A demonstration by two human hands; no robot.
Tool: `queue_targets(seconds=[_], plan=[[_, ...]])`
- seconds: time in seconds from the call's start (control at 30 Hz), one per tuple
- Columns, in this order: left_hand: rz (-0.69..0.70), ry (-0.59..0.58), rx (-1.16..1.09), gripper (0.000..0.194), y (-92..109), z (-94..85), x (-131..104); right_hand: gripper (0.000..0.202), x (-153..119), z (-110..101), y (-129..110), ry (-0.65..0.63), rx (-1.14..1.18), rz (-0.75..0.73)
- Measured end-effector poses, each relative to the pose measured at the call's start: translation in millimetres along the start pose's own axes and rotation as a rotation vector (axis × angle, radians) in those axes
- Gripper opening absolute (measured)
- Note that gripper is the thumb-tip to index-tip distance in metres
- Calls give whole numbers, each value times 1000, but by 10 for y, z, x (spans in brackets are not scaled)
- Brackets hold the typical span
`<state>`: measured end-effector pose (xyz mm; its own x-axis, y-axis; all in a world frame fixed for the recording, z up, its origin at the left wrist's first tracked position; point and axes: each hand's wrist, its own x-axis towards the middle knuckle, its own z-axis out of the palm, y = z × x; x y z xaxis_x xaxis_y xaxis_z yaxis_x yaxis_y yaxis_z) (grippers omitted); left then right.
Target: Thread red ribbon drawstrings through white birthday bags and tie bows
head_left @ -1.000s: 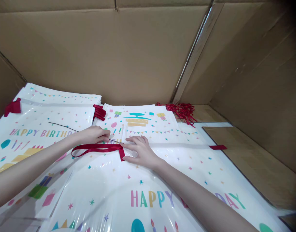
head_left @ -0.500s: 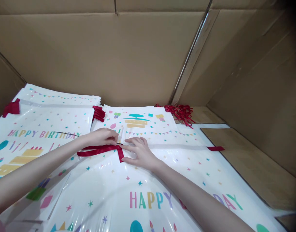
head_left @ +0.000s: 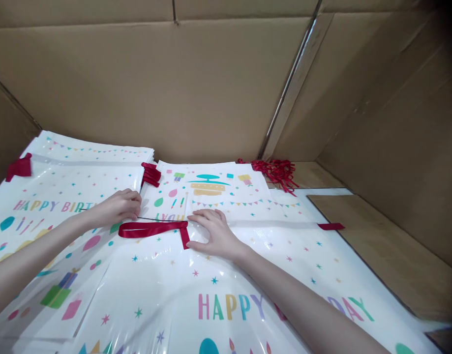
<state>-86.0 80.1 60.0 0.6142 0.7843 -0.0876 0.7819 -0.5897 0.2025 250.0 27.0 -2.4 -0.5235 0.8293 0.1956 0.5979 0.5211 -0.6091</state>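
Note:
My left hand (head_left: 118, 206) is closed in a pinch on a thin dark cord (head_left: 155, 219). The cord runs right toward my other hand, and its free end sticks out left over the printed stack. My right hand (head_left: 215, 231) lies with fingers spread on a white birthday-print plastic sheet (head_left: 255, 265), touching it beside the corner of a red ribbon (head_left: 152, 229). That ribbon forms a long flat loop to the left, with a short tail pointing down near my right thumb. Whether my right fingertips press on the cord's end cannot be made out.
A stack of similar printed sheets (head_left: 81, 172) with red ribbon tabs (head_left: 151, 174) stands at left. A pile of loose red ribbons (head_left: 275, 173) lies at the back. Cardboard walls (head_left: 148, 88) rise behind and at right; a cardboard flap (head_left: 380, 250) lies at right.
My left hand has moved left, away from the ribbon corner, drawing along the cord, which now shows between the hands. My right hand has stayed in place.

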Motion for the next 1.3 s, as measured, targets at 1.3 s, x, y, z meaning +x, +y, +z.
queue_targets(seconds=[1.3], plan=[[95,43,70,28,787,316,627,67,20,18,13,3,-15,14]])
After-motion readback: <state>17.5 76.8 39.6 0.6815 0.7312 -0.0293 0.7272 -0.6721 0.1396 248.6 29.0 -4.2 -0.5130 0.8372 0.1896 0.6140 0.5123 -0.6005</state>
